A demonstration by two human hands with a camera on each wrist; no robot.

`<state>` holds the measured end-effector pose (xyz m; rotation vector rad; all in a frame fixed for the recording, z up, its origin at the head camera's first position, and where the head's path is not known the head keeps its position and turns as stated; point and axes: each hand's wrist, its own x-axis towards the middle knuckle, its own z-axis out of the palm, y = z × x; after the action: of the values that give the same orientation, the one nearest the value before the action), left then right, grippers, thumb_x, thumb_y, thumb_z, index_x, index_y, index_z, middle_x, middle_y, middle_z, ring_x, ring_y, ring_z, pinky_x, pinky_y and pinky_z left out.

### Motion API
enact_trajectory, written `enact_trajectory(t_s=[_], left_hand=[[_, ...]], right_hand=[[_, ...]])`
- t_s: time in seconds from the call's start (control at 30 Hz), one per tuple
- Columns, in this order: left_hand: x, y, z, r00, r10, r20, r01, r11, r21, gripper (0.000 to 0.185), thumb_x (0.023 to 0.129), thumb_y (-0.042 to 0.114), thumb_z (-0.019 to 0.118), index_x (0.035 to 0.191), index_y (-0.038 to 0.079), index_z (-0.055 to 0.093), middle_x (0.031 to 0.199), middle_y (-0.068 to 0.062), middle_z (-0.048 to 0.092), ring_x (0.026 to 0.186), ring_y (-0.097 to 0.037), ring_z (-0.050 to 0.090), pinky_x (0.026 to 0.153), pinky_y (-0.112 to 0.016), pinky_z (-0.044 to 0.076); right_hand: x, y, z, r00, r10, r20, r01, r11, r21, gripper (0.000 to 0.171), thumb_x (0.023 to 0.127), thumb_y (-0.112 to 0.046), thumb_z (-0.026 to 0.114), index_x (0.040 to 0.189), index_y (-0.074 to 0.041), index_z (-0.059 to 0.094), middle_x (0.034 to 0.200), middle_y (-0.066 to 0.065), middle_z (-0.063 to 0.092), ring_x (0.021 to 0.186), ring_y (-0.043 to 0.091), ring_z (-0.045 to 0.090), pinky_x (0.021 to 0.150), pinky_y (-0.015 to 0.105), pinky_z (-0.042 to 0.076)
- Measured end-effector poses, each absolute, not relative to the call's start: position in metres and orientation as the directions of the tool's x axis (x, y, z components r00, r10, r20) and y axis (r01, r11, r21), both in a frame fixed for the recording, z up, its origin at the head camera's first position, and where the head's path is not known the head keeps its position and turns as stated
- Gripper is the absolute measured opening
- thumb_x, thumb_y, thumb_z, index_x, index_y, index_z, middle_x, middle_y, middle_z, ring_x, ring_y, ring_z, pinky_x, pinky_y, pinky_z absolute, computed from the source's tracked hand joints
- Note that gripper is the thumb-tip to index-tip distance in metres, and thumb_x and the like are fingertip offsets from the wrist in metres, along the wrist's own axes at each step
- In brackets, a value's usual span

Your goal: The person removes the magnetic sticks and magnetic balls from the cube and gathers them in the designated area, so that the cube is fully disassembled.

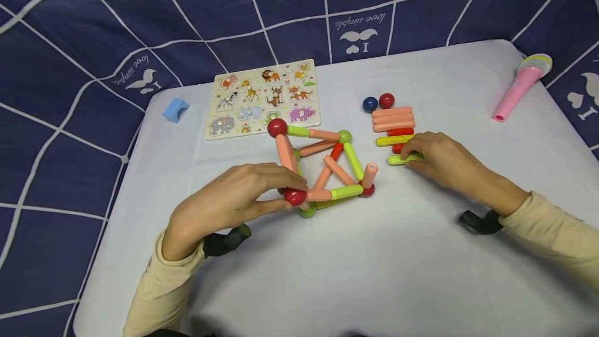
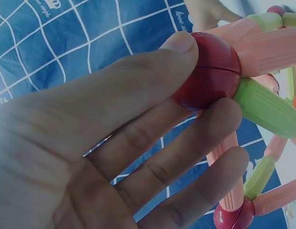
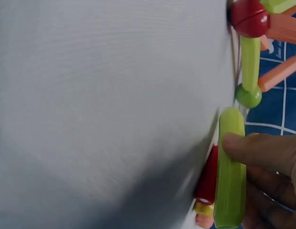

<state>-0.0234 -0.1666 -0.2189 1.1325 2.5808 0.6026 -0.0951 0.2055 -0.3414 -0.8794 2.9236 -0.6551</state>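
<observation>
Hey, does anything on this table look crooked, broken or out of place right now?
One thing: a pink rod sticks up alone from the red corner ball of the rod frame, its top joined to nothing. Nothing looks broken or spilled.

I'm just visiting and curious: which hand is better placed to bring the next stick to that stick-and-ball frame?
The right hand, probably: its fingers already grip a green stick by the loose pile, while the left hand pinches the frame's red ball.
</observation>
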Motion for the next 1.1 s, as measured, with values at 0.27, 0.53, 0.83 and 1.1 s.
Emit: enact_trajectory(t_s=[0.27,0.53,0.83,1.1], left_hand=[[-0.024,-0.166,-0.220,-0.662,0.746,-0.074,0.636,0.611,0.472,0.035,0.087,0.017,0.077,0.122,0.015,0.070,0.119,0.005,0.067,0.117,-0.012,0.059,0.099,-0.035,0.048],[-0.025,-0.166,-0.219,-0.656,0.751,-0.072,0.642,0.606,0.470,0.036,0.087,0.017,0.077,0.122,0.015,0.070,0.119,0.006,0.067,0.115,-0.012,0.059,0.098,-0.035,0.049],[-0.024,-0.166,-0.221,-0.651,0.757,-0.059,0.644,0.592,0.485,0.035,0.087,0.015,0.076,0.122,0.014,0.069,0.119,0.004,0.067,0.116,-0.014,0.059,0.099,-0.037,0.049],[-0.024,-0.166,-0.220,-0.656,0.752,-0.063,0.639,0.598,0.483,0.035,0.088,0.015,0.076,0.122,0.014,0.069,0.120,0.004,0.067,0.117,-0.014,0.059,0.100,-0.038,0.048]], right_hand=[[-0.094,0.207,-0.347,-0.806,-0.573,0.151,-0.584,0.728,-0.359,0.022,0.075,0.001,0.082,0.094,-0.007,0.075,0.100,0.008,0.070,0.097,0.029,0.062,0.091,0.049,0.047],[-0.078,0.181,-0.334,-0.762,-0.645,0.057,-0.529,0.569,-0.629,0.039,0.081,-0.016,0.082,0.117,-0.016,0.070,0.108,-0.006,0.067,0.092,0.013,0.059,0.078,0.039,0.052],[-0.068,0.151,-0.341,-0.722,-0.687,0.082,-0.570,0.524,-0.632,0.018,0.082,-0.016,0.081,0.091,-0.025,0.069,0.092,-0.015,0.062,0.084,0.006,0.058,0.075,0.030,0.053],[-0.066,0.150,-0.344,-0.732,-0.680,0.055,-0.541,0.530,-0.653,0.017,0.087,-0.010,0.074,0.099,-0.020,0.069,0.098,-0.009,0.064,0.091,0.008,0.059,0.081,0.032,0.054]])
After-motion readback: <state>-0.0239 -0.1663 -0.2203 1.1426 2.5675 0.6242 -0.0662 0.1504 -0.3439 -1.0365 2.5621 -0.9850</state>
